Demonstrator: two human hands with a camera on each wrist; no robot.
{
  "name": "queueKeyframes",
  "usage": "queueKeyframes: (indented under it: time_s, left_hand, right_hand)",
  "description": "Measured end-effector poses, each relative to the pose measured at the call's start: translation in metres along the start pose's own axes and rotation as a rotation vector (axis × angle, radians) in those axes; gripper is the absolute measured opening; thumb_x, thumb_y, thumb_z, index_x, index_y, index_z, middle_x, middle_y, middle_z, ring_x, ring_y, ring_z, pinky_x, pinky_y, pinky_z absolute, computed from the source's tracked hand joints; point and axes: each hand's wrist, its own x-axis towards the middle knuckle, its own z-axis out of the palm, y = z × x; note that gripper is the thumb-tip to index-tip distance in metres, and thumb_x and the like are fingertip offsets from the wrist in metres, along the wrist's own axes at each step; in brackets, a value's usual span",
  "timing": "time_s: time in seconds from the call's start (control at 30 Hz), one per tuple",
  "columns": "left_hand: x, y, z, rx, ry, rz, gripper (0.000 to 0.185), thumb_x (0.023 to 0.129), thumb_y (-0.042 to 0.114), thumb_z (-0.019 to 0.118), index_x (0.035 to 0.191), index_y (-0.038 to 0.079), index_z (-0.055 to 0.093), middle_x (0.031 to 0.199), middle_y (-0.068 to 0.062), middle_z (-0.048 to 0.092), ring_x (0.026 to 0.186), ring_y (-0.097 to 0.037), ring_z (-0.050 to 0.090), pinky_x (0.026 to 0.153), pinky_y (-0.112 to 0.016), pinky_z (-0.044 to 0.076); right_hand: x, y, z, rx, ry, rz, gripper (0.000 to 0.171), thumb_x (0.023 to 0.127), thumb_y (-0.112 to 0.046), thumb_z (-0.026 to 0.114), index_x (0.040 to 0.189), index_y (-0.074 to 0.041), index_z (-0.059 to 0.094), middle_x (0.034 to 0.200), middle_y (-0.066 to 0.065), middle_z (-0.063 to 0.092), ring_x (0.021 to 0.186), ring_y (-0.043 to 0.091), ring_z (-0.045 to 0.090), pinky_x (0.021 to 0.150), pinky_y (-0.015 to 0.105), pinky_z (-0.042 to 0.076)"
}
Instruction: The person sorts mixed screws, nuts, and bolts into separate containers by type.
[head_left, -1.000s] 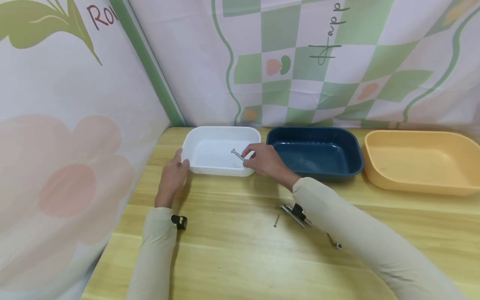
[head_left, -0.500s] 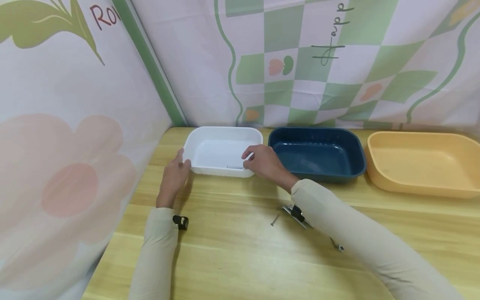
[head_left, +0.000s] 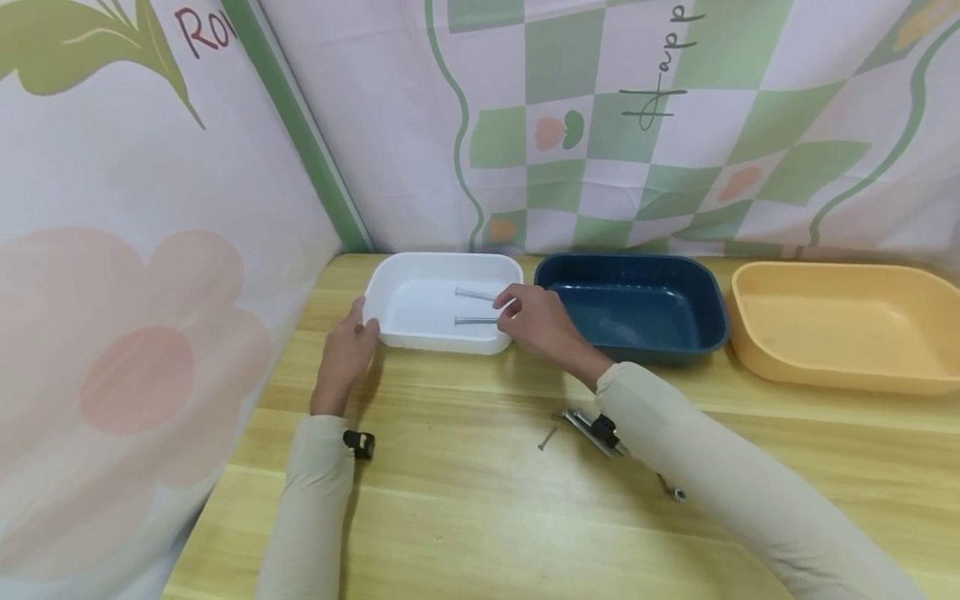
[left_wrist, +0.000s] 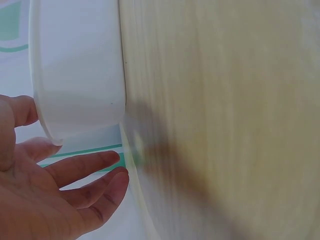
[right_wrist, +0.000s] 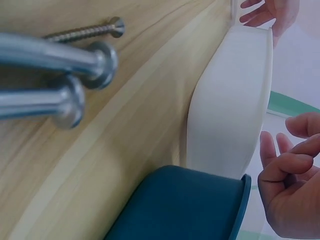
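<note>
Three trays: white tray (head_left: 390, 292), blue tray (head_left: 705, 308), yellow tray (head_left: 930, 333). Two bolts (head_left: 474, 294) in white. Left hand (head_left: 343, 354) spread against white tray rim; right hand (head_left: 542, 323) pinching one bolt.

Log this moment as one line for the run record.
left hand touches white tray | right hand over tray edge | two bolts inside

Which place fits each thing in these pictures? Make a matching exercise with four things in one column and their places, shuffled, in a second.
Things:
1. white tray
2. blue tray
3. orange tray
4. loose screws

Places:
A. far right of the row
B. on the bare table, nearer the person
C. far left, with long bolts in it
D. middle of the row

Pairs: 1-C, 2-D, 3-A, 4-B
</note>
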Motion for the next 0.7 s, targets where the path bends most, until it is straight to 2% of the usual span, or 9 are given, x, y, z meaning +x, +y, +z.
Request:
queueKeyframes:
  time_s: [0.33, 0.5, 0.7]
  left_hand:
    - [-0.001, 0.0, 0.0, 0.006, 0.003, 0.001, 0.063, 0.104, 0.034, 0.039, 0.161, 0.013, 0.022, 0.154, -0.024, 0.036, 0.14, -0.04, 0.036, 0.111, -0.056, 0.031]
    - [-0.001, 0.0, -0.001, 0.014, -0.004, 0.007, 0.063, 0.104, 0.034, 0.038, 0.161, 0.013, 0.02, 0.154, -0.025, 0.036, 0.14, -0.042, 0.035, 0.111, -0.056, 0.031]
    - [0.0, 0.0, 0.0, 0.032, 0.001, 0.017, 0.063, 0.104, 0.034, 0.038, 0.161, 0.012, 0.021, 0.152, -0.027, 0.038, 0.139, -0.043, 0.036, 0.111, -0.056, 0.03]
  right_hand:
    - [-0.014, 0.012, -0.015, 0.061, -0.003, -0.007, 0.031, 0.088, -0.013, 0.06, 0.117, -0.004, 0.068, 0.095, 0.009, 0.07, 0.088, 0.026, 0.061, 0.078, 0.038, 0.045]
    - [-0.019, 0.02, -0.018, 0.081, -0.014, -0.043, 0.029, 0.09, -0.013, 0.063, 0.118, -0.005, 0.066, 0.097, 0.007, 0.071, 0.088, 0.025, 0.061, 0.077, 0.038, 0.044]
    - [-0.03, 0.024, -0.022, 0.097, -0.004, -0.082, 0.029, 0.091, -0.01, 0.067, 0.119, -0.001, 0.066, 0.098, 0.008, 0.069, 0.083, 0.025, 0.058, 0.074, 0.037, 0.045]
